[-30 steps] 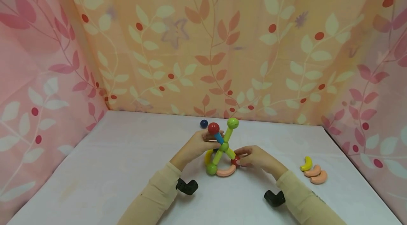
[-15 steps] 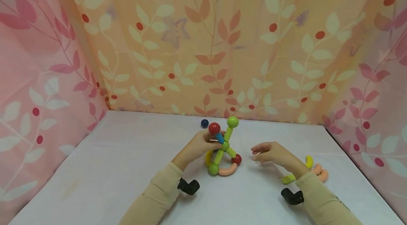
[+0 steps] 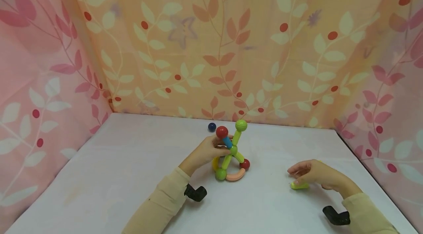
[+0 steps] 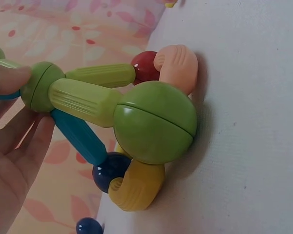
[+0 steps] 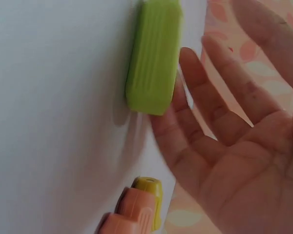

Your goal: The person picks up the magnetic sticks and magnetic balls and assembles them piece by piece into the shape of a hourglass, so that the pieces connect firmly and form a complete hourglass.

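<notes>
My left hand (image 3: 206,151) grips a toy structure of magnetic sticks and balls at its middle green ball (image 4: 43,90), thumb on one side and fingers on the other. Straight green and blue sticks (image 4: 79,138) spread from that ball. A large green ball (image 4: 155,122), a red ball (image 3: 245,164) and a navy ball (image 4: 111,171) form its base, joined by peach (image 3: 235,176) and yellow curved sticks (image 4: 138,187). Over at the right, my right hand (image 3: 322,176) hovers by a loose green stick (image 5: 155,58), fingers extended beside it and thumb apart.
A loose navy ball (image 3: 212,127) lies behind the structure. Peach curved sticks (image 5: 136,207) and a yellow one (image 5: 149,185) lie near my right hand, mostly hidden by it in the head view. Patterned curtains (image 3: 211,43) stand around the white table (image 3: 132,146).
My right hand has left the structure's red ball and moved right to the loose green stick, which came into sight half a second ago. My left hand keeps its grip.
</notes>
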`<state>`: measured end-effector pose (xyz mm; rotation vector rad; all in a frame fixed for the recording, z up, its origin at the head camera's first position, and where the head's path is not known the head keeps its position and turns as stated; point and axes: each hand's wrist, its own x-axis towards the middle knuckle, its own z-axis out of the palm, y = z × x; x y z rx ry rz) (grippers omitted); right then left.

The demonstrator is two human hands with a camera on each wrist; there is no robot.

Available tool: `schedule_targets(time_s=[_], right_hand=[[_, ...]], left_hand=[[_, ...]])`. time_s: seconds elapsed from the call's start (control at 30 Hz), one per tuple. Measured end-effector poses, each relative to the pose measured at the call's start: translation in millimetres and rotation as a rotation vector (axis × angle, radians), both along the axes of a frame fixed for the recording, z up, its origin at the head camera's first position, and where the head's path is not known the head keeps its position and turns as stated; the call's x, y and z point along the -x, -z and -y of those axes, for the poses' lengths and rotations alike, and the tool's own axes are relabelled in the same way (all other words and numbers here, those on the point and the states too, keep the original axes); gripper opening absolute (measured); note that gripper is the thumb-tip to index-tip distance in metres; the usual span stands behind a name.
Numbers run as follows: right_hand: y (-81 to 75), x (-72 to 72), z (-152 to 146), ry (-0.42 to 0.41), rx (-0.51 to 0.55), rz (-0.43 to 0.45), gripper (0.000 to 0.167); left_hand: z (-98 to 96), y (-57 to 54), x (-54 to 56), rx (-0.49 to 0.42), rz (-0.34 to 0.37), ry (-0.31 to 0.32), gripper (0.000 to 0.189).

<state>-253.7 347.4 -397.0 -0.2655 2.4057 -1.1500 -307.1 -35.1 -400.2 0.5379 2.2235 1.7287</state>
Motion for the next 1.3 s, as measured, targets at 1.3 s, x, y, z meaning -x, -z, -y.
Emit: schedule_targets(time_s=[1.3], right_hand=[[-20.6,-8.9,122.2,0.373,0.189,-0.409,0.041]], left_hand=[[-2.2,-3.7,-5.5,0.048,-0.036,-0.006,0.048]])
